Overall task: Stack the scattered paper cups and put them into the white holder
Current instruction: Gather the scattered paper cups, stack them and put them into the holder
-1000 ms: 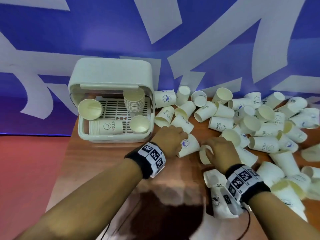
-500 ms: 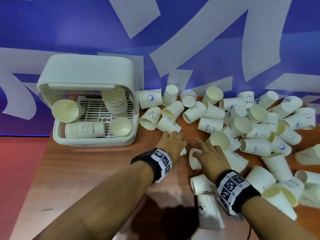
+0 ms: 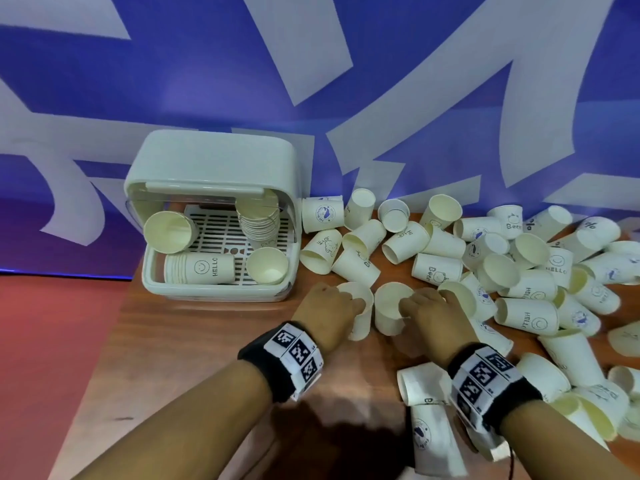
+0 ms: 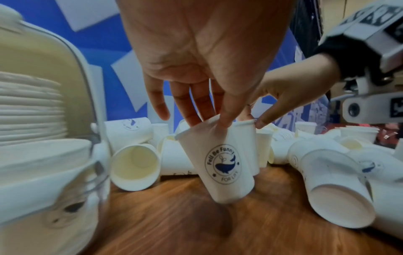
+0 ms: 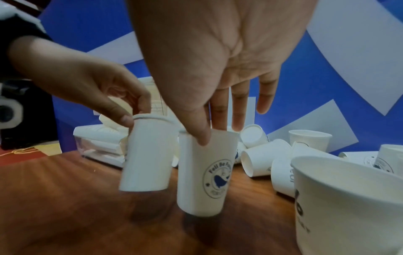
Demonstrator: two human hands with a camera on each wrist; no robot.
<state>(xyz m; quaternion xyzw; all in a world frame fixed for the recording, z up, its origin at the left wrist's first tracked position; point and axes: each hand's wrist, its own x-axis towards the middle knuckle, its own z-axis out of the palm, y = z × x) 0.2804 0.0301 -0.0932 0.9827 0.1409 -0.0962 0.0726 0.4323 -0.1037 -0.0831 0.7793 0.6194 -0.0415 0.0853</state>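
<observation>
Since a second ago both hands have come off the wooden table (image 3: 194,344) holding upright cups just right of the white holder (image 3: 211,168), so nesting looks next. The left hand (image 3: 323,311) pinches one whale-print cup (image 4: 218,160) at its rim, fingers narrow; the right hand (image 3: 434,317) pinches another whale-print cup (image 5: 205,172) likewise.

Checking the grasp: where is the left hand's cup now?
Head view, centre: the left hand pinches its cup upright by the rim, right of the white holder, beside the right hand's cup.
</observation>
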